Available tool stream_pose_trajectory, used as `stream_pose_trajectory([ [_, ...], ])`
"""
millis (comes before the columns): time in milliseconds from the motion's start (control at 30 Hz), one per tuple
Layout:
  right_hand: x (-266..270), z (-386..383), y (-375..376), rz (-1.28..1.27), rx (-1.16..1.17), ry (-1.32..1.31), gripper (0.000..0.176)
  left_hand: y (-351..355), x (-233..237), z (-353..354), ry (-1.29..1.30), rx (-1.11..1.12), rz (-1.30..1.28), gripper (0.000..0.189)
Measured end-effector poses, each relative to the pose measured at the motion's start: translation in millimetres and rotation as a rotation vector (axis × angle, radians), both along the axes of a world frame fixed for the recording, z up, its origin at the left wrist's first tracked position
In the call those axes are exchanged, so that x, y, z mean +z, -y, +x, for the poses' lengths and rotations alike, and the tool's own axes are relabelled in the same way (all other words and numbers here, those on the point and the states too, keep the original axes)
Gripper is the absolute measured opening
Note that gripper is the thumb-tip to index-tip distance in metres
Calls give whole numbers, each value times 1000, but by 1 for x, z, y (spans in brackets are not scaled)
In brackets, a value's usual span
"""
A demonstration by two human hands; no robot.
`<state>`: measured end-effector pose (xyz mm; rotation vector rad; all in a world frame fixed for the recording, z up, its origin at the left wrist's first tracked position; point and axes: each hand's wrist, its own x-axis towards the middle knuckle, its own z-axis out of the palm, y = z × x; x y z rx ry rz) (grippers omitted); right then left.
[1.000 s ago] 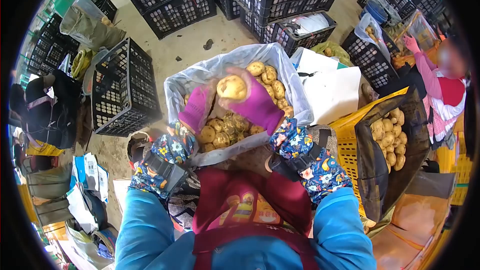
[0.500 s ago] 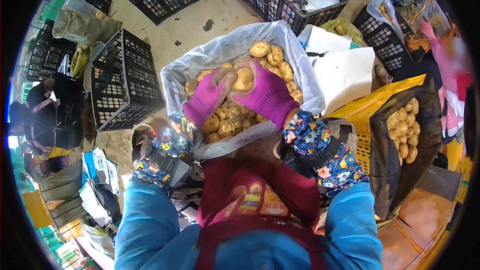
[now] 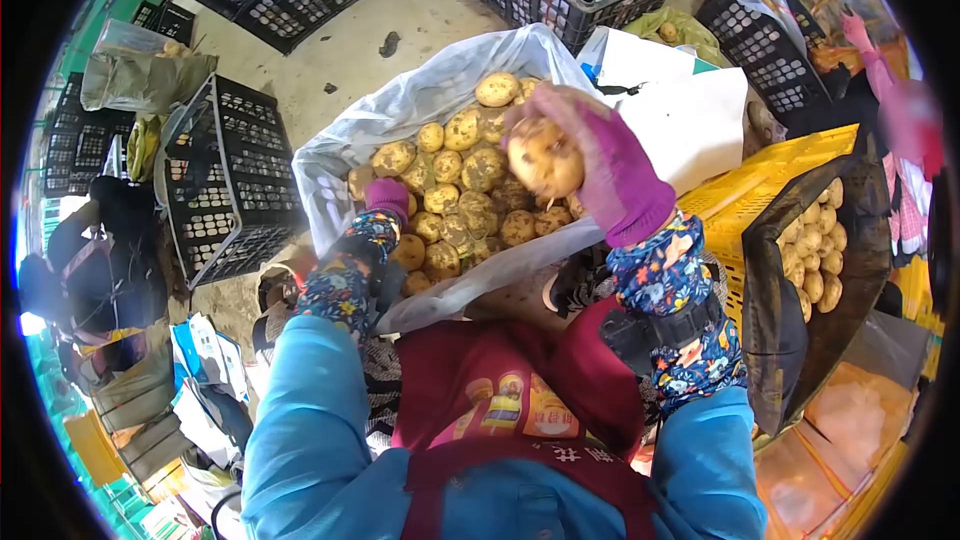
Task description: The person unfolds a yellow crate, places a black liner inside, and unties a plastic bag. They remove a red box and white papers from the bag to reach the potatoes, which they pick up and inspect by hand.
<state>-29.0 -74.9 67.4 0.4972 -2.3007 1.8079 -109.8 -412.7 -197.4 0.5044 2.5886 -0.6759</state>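
Observation:
A large potato is in my right hand, which wears a purple knit glove and hangs above the right side of a container lined with clear plastic. Many loose potatoes, some smeared with soil, fill the liner. At its left side my left hand, gloved the same way, reaches down close to the potatoes. Only the back and cuff of that glove show; its fingers are hidden.
To my right stands a tilted yellow crate with a dark lining and several potatoes. White boards lie behind it. A black crate stands on the left. A person in pink is at far right.
My hands were together around a potato over the container. The right has moved right with a potato; the left has come away and dropped to the left side.

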Motion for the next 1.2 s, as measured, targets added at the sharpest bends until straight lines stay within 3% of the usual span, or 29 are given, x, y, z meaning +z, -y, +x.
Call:
stream_pose_trajectory([
  [100, 11, 1, 14, -205, 69, 269, 27, -3, -18, -2, -15, -40, -55, 20],
  [167, 19, 1, 15, -161, 91, 302, 28, -2, -9, -10, 53, -77, -39, 20],
  [200, 26, 1, 14, -159, 102, 359, 27, 9, -18, -21, 69, -64, 71, 31],
  [300, 28, 5, 27, -501, 133, 581, 22, -21, 130, -9, 263, 206, 475, 52],
  [333, 30, 7, 30, -584, 142, 631, 31, 2, 111, -27, 441, 348, 743, 66],
  [367, 29, 9, 33, -534, 140, 651, 38, 21, 103, -35, 474, 418, 1014, 55],
  [433, 19, 8, 40, -428, 135, 671, 55, 4, 175, -20, 721, 818, 1487, 45],
  [467, 15, 6, 39, -333, 222, 707, 84, 7, 193, -19, 842, 836, 1516, 43],
  [533, 6, 7, 49, -322, 279, 690, 91, -2, 218, 1, 834, 772, 1854, 51],
  [600, 5, 8, 64, -315, 301, 629, 95, -31, 269, 34, 799, 765, 1993, 54],
  [667, 16, 10, 76, -430, 298, 616, 98, -44, 278, 51, 862, 776, 2028, 64],
  [700, 20, 10, 78, -483, 296, 611, 99, -49, 278, 58, 561, 672, 1969, 66],
  [733, 3, 4, 80, -364, 216, 424, 89, -54, 278, 67, 274, 572, 1883, 68],
  [800, -2, 6, 83, -367, 196, 459, 82, -64, 261, 69, -106, 202, 1804, 73],
  [900, 5, 10, 87, -212, 79, 407, 70, -60, 261, 65, 74, 218, 1858, 71],
  [933, 10, 12, 87, -207, 69, 420, 69, -58, 255, 62, -32, 135, 1797, 66],
  [1033, 12, 13, 90, -108, 35, 343, 69, -61, 268, 69, -95, 317, 1765, 63],
  [1133, 17, 14, 94, 62, -21, 342, 72, -61, 256, 64, -247, 260, 1767, 44],
  [1200, 17, 18, 99, 174, -68, 382, 73, -57, 239, 56, -190, 411, 1962, 34],
])
